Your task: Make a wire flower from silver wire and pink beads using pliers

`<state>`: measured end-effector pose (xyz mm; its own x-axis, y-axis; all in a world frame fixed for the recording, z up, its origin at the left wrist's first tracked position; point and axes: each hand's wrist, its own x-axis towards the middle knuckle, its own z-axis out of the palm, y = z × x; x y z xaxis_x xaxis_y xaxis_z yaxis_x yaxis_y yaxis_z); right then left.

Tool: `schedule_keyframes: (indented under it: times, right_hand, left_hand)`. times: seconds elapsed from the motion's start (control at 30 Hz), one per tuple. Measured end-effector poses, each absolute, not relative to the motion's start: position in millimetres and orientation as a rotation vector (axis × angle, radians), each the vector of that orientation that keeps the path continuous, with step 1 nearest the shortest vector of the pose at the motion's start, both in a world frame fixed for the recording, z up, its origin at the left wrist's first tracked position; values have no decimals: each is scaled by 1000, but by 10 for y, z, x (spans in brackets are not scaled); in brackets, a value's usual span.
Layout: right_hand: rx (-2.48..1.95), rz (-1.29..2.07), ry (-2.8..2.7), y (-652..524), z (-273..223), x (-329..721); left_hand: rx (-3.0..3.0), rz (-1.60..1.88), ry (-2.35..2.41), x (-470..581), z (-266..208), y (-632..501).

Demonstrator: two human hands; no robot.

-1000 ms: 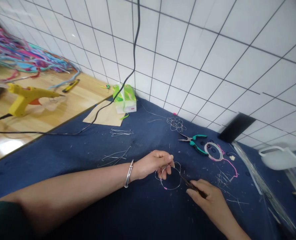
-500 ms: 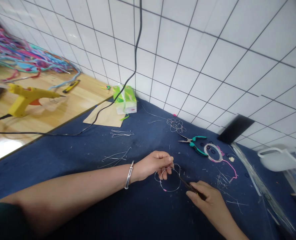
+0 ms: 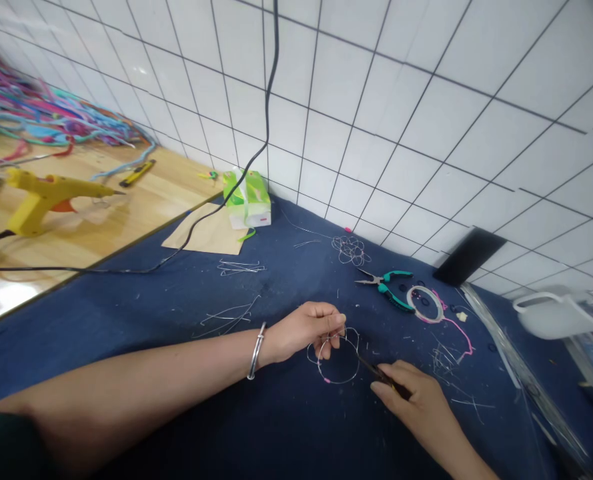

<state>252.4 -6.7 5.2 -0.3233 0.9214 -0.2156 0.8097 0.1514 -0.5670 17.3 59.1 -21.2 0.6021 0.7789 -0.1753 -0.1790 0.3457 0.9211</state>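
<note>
My left hand (image 3: 322, 327), a silver bangle at its wrist, pinches a piece of looped silver wire (image 3: 340, 383) between thumb and fingers. The wire forms several thin rounds, with small pink spots on it. My right hand (image 3: 413, 390) is wrapped around a dark tool that looks like pliers (image 3: 376, 371). The tool's tip reaches the right side of the wire loop; whether its jaws grip the wire is too small to tell. Beyond my hands, teal-handled long-nose pliers (image 3: 383, 280) lie on the dark blue mat.
Loose wires (image 3: 240, 267) lie left, and a coiled wire flower shape (image 3: 350, 250) near the wall. At right are a white ring spool (image 3: 425, 305) and a white jug (image 3: 546, 315). A yellow glue gun (image 3: 51, 197) rests on the wooden board; a black cable (image 3: 267, 113) crosses the tissue pack (image 3: 249, 199).
The whole view has shifted slightly, so everything sits a little farther left. The tool's tip has dropped slightly along the right side of the wire loop. Both hands keep their grips.
</note>
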Motion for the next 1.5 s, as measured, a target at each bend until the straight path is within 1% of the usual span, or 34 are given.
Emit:
schedule_keyframes:
  times: [0.17,0.23,0.4,0.5,0.53,0.6,0.7,0.73,0.8,0.9,1.0,1.17,1.33,1.5]
  right_hand:
    - [-1707,809,-2288,-91,16,2562]
    - [-1705,643,-2333,-95,-12,2589]
    - [-1701,90,-2477,-98,-65,2611]
    - [-1628,1,-2481,-126,-5,2548]
    - [-1596,33,-2453,-138,40,2513]
    - [-1548,209,-2355,-161,163,2424]
    - [-1536,706,-2148,-174,387,2254]
    - [-1541,832,-2078,-171,461,2193]
    - [-1522,969,-1988,-157,601,2079]
    - [-1534,1008,-1885,-116,785,1958]
    - [-1532,942,-1774,-45,925,1913]
    - [-1429,876,-1666,102,1007,1933]
    - [-1358,930,-1500,167,923,1925]
    - [-1334,1065,-1368,134,732,1860]
  left_hand:
    - [1040,704,698,171,-229,599]
    - [1049,714,719,165,-226,613]
    - [1093,716,769,137,-131,618]
    - [1115,691,773,120,-18,569]
    - [1126,682,769,116,26,546]
    - [1156,660,755,112,120,495]
    - [1213,611,720,116,266,424]
    - [1232,594,705,120,315,405]
    - [1268,575,675,130,413,380]
    - [1291,603,650,136,565,380]
    - [1272,683,629,116,720,417]
    - [1185,843,584,33,855,441]
    - [1032,1050,548,-17,696,286]
    - [994,1135,691,-22,407,107]
